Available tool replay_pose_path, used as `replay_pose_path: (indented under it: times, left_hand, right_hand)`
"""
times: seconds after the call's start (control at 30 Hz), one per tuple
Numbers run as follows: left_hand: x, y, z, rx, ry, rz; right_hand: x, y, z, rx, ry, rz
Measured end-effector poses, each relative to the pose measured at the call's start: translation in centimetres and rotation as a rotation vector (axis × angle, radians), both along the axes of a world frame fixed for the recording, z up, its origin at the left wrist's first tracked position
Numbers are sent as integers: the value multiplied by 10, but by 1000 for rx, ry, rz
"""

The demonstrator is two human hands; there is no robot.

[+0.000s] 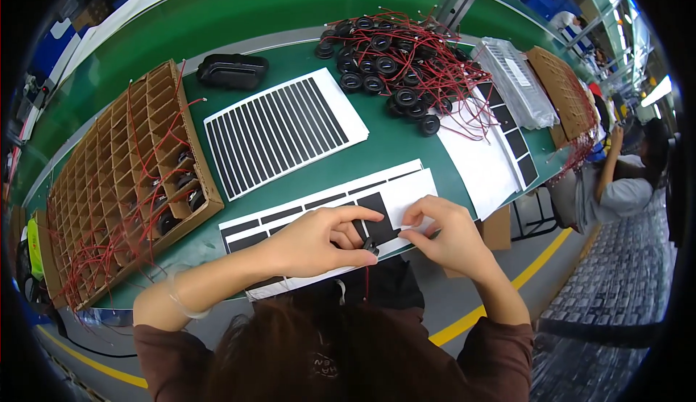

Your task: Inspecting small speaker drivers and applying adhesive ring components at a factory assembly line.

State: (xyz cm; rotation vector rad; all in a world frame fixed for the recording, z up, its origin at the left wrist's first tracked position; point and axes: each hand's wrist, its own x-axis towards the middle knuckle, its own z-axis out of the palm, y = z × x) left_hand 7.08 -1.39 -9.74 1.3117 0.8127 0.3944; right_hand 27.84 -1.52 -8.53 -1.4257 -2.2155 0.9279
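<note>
My left hand (315,239) is curled around a small black speaker (370,245), mostly hidden by the fingers. A thin red wire hangs below it. Facing it, my right hand (451,237) has thumb and forefinger pinched at the end of a thin black strip (397,235), close to the speaker. Beneath both hands lie white backing sheets (415,188) bearing black rectangular stickers (375,210); my left fingers cross over them.
A cardboard divider box (116,177) with speakers and red wires stands at left. Behind are a sheet of black strips (279,130), a black case (232,71) and a heap of wired speakers (388,61). White paper (475,163) and a clear plastic pack (516,83) lie right; a co-worker (623,177) sits beyond.
</note>
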Motion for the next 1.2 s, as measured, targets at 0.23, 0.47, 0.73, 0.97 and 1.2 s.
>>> replay_pose_path:
  times: [0.23,0.47,0.73,0.97,1.2]
  left_hand:
    - [-1,4,-5,-49,-23,-55]
    - [0,6,0,-149,-21,17]
    - [-36,23,46,-104,-554,294]
    - [-59,22,77,-20,-737,421]
    - [-67,22,85,-39,-758,494]
  right_hand:
    - [2,4,-4,45,-48,86]
    - [18,21,6,-325,311,-96]
    - [-39,49,75,-192,664,39]
    - [-86,63,119,24,605,309]
    - [-102,72,124,-29,592,377]
